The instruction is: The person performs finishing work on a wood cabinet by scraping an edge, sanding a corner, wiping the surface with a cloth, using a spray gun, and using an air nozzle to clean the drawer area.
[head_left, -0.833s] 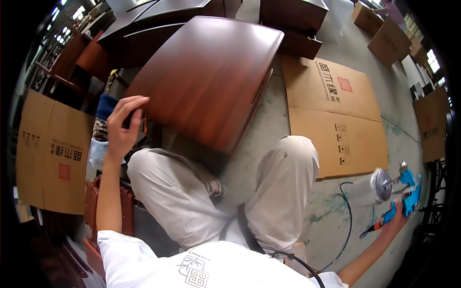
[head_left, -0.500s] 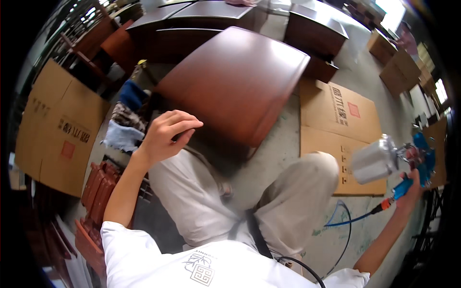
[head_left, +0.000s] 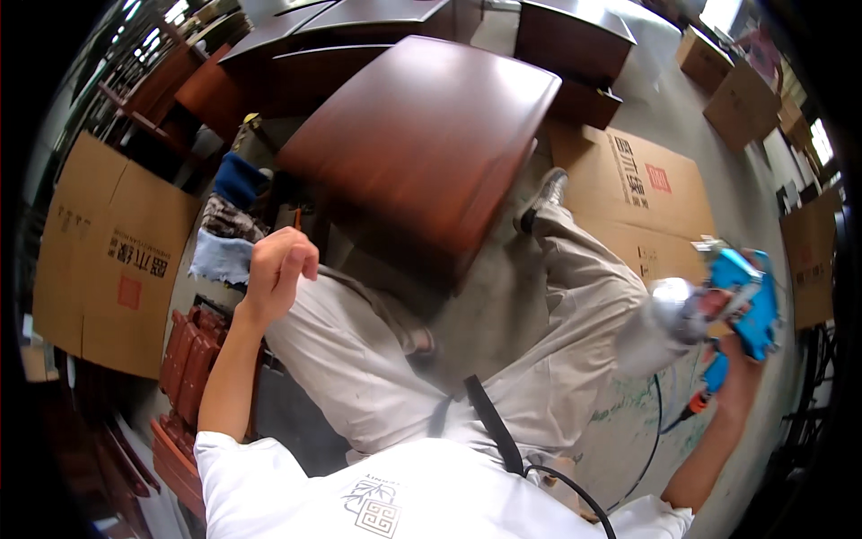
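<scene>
My right hand (head_left: 738,364) grips a blue spray gun (head_left: 752,296) out at the right. A silver cup (head_left: 648,334) is fixed to the gun, and an orange fitting joins a dark hose (head_left: 658,422) below it. The cup hangs in front of my right knee. Above my left thigh my left hand (head_left: 280,269) is raised with its fingers curled in; nothing shows in it. Beside it lie several cloths (head_left: 229,220), blue, patterned and pale. Ahead of my legs stands a glossy reddish-brown wooden piece of furniture (head_left: 431,135), its broad top facing up.
Flattened cardboard (head_left: 669,175) lies on the floor at the right, under the gun's far side. Another cardboard sheet (head_left: 117,260) leans at the left. Reddish-brown wooden parts (head_left: 193,359) sit by my left elbow. Dark cabinets (head_left: 575,49) stand behind, and a person (head_left: 763,54) is far right.
The spray gun has swung left and turned in my right hand. My left hand has drawn back from the wooden top, its fingers curling in. My right leg has stretched forward, showing the shoe.
</scene>
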A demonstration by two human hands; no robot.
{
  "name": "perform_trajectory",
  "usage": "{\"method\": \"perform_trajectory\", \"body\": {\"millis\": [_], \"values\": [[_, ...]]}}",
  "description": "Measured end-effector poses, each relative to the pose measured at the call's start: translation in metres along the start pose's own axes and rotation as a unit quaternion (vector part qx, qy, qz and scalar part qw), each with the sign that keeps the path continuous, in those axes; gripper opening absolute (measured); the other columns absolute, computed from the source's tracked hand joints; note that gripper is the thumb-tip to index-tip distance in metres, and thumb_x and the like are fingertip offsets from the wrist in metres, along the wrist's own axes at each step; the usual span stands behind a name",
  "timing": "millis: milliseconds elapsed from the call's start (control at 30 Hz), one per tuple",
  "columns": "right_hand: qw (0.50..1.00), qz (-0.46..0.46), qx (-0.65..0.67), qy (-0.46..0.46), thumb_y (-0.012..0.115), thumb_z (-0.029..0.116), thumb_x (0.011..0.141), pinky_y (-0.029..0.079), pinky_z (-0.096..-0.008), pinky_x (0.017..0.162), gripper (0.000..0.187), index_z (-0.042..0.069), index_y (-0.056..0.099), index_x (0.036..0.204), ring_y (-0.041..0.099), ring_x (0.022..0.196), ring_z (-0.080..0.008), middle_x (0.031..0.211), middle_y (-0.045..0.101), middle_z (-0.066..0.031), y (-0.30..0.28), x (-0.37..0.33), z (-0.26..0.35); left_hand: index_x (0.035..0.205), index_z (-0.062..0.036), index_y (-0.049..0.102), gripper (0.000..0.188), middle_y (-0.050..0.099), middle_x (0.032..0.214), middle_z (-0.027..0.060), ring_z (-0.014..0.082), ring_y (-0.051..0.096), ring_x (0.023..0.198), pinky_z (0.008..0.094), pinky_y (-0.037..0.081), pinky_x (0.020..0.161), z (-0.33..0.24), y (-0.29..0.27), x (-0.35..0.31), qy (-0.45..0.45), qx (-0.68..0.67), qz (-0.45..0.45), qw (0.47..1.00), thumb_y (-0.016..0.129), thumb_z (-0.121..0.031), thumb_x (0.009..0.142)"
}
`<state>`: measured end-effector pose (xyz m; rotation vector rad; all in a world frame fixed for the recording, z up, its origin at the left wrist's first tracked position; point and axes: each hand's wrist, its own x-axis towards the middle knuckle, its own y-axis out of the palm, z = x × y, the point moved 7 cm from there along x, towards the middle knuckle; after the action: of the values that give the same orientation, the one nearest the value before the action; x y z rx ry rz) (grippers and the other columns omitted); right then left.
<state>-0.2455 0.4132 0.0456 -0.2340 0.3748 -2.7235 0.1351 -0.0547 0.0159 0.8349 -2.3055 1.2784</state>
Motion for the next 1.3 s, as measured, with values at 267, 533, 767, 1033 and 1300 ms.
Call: {"method": "perform_trajectory", "body": {"millis": [267,533,767,1033,1300], "values": [[0.953,0.288,0.045,0.078,0.053,-0.009,0.08,0.052,-0.0247,0.063,0.04,-0.002,0.068,0.116,0.065,0.073,-0.0104,0.091,0.072,-0.0059,0.152,-0.006,-0.032,0.074,-0.0024,0.057,0.049,0.055,0.059,0.005,0.0179,0.051,0.061,0.0338,0.047,0.071,0.029,0.002,0.015,-0.067,-0.19,-0.062,0.978,0.042,-0.03,0.112],[0.948,0.29,0.009,-0.129,0.048,-0.017,0.069,0.057,-0.027,0.085,0.065,-0.005,0.069,0.13,0.073,0.085,-0.0156,0.094,0.075,-0.0122,0.165,0.012,-0.002,0.091,-0.0017,0.069,0.035,0.073,0.094,0.011,0.0265,0.07,0.091,0.039,0.054,0.089,0.017,0.09,0.065,-0.062,-0.043,0.08,0.994,0.053,-0.029,0.108],[0.945,0.278,-0.042,-0.169,0.052,-0.015,0.07,0.055,-0.0282,0.089,0.06,-0.005,0.069,0.127,0.075,0.092,-0.0188,0.104,0.076,-0.0166,0.179,0.027,0.035,0.152,-0.0022,0.05,0.057,0.04,0.166,0.0137,0.0288,0.031,0.157,0.0483,0.017,0.13,0.005,0.222,0.149,0.135,0.135,0.256,0.948,0.055,-0.031,0.103],[0.975,0.22,-0.029,0.004,0.056,-0.009,0.08,0.051,-0.0275,0.079,0.052,-0.005,0.059,0.132,0.067,0.08,-0.0156,0.089,0.07,-0.0075,0.173,0.033,-0.003,0.154,-0.0077,0.051,0.058,0.044,0.163,0.0152,0.0316,0.037,0.153,0.0494,0.026,0.127,0.004,0.163,0.084,0.042,0.107,0.197,0.974,0.059,-0.033,0.103],[0.975,0.222,-0.022,0.015,0.058,-0.006,0.092,0.044,-0.0258,0.048,0.014,0.002,0.063,0.101,0.057,0.054,-0.0107,0.073,0.061,-0.0026,0.181,0.027,-0.016,0.147,-0.0007,0.05,0.051,0.043,0.16,0.0214,0.0362,0.038,0.151,0.0546,0.027,0.124,0.269,-0.083,0.07,-0.227,0.506,0.029,0.831,0.044,-0.032,0.108]]}}
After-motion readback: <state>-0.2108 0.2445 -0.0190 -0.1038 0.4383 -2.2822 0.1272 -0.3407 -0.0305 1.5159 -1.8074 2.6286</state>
